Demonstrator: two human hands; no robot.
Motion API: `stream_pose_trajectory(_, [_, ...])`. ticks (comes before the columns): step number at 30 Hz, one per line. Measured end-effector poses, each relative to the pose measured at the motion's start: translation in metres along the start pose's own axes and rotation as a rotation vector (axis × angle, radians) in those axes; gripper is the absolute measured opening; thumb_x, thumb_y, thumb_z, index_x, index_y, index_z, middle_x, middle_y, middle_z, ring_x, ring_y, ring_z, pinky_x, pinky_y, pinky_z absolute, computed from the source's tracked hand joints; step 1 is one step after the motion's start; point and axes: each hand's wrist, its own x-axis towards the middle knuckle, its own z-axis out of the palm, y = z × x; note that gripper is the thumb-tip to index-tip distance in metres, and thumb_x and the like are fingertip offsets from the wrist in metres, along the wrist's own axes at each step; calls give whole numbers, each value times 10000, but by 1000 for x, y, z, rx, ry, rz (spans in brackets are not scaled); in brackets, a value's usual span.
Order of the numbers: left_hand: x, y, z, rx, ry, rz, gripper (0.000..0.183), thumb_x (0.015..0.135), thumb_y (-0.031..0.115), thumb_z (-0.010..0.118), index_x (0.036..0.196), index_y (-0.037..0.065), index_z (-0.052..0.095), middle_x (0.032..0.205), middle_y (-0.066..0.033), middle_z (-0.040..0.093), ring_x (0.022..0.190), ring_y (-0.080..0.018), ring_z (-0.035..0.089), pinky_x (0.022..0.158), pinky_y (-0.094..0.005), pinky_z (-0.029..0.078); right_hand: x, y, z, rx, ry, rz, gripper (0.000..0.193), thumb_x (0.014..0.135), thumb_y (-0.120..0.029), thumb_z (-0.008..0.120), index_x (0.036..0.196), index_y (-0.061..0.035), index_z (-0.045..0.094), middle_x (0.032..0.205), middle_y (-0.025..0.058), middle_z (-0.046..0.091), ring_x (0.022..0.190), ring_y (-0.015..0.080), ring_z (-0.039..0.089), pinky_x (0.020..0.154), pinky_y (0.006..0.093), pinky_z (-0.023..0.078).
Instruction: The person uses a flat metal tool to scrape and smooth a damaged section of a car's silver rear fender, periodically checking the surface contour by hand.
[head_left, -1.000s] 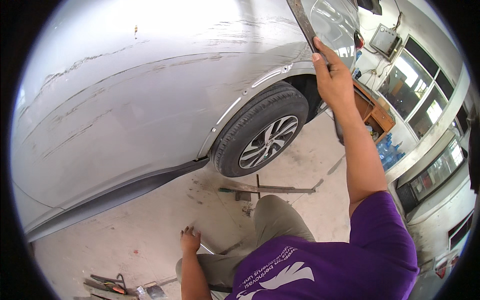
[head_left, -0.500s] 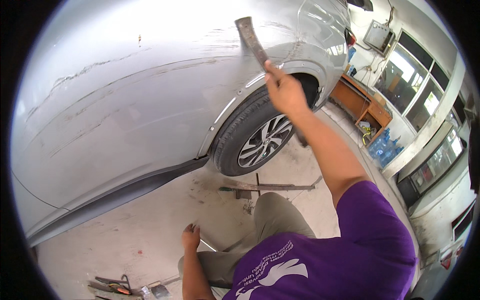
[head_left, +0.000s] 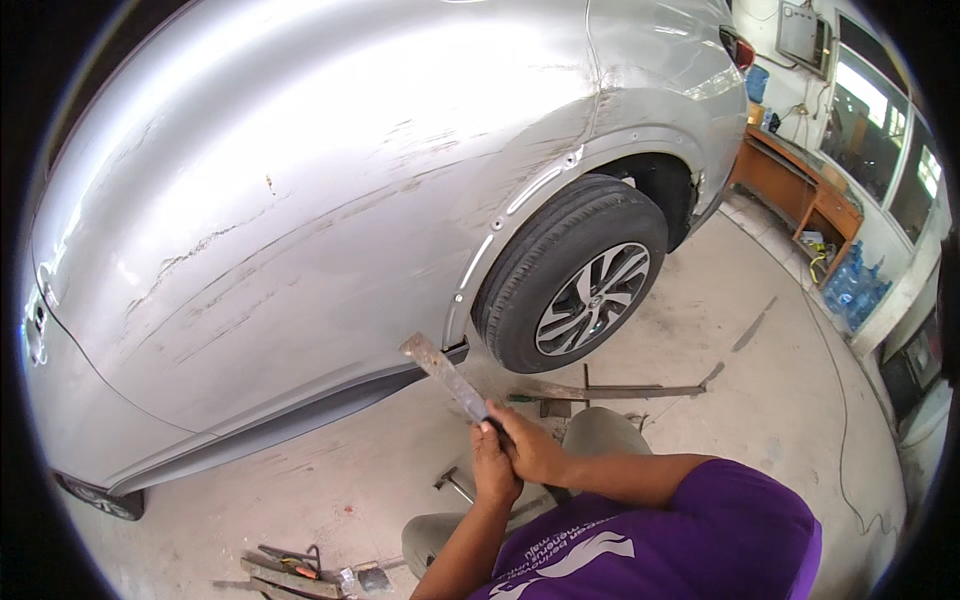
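Note:
A flat, worn metal bar (head_left: 447,377) with a dark grip slants up and left, its broad end in front of the lower edge of the silver car (head_left: 330,270). My right hand (head_left: 532,450) is closed around its grip. Against the right hand, my left hand (head_left: 494,465) closes on the lower part of the bar. Dark scratches and scrapes run along the car's side panel toward the wheel arch. The rear wheel (head_left: 590,290) stands just beyond my hands. Beside my knee is a hammer (head_left: 455,484), partly hidden.
Long metal bars (head_left: 630,391) lie on the floor below the wheel. Several hand tools (head_left: 290,570) lie at the lower left, beside a small dark square piece (head_left: 374,579). A wooden desk (head_left: 790,180) and blue water bottles (head_left: 855,288) stand along the right wall. A thin cable (head_left: 843,430) crosses the floor.
My right hand has come down from the wheel arch with the bar. My left hand has risen from beside my knee to meet it. The view has shifted left.

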Motion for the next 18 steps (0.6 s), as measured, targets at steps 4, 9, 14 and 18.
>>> stream_pose_trajectory(4, [1, 13, -28, 225, 70, 148, 288, 1097, 332, 429, 1184, 73, 521, 1014, -80, 652, 867, -172, 634, 797, -339, 544, -10, 5, -27, -128, -172, -261, 512, 927, -150, 615, 1424, -87, 509, 1298, 227, 586, 1189, 401, 572, 1026, 471, 449])
stream_pose_trajectory(9, [20, 95, 19, 1082, 275, 386, 456, 994, 220, 651, 1375, 21, 496, 917, -84, 662, 757, -179, 598, 726, -333, 524, -72, 106, -94, -247, -429, 89, 454, 910, -224, 621, 1358, -151, 605, 1186, 192, 643, 1108, 401, 599, 951, 504, 475])
stream_pose_trajectory(14, [77, 186, 93, 1853, 118, 1058, 620, 986, 235, 636, 1556, 195, 394, 875, -188, 593, 718, -361, 603, 633, -436, 504, -155, 184, -108, -353, -316, 160, 335, 909, -265, 638, 1213, -139, 702, 1092, 144, 672, 1019, 365, 627, 913, 483, 491])
stream_pose_trajectory(18, [104, 245, 193, 2330, 242, 1121, 532, 1007, 384, 586, 1518, 356, 441, 826, -129, 584, 649, -301, 615, 615, -445, 526, -150, 165, -116, -317, -218, 204, 303, 888, -252, 654, 1160, -135, 717, 1009, 127, 659, 974, 340, 630, 872, 463, 501])
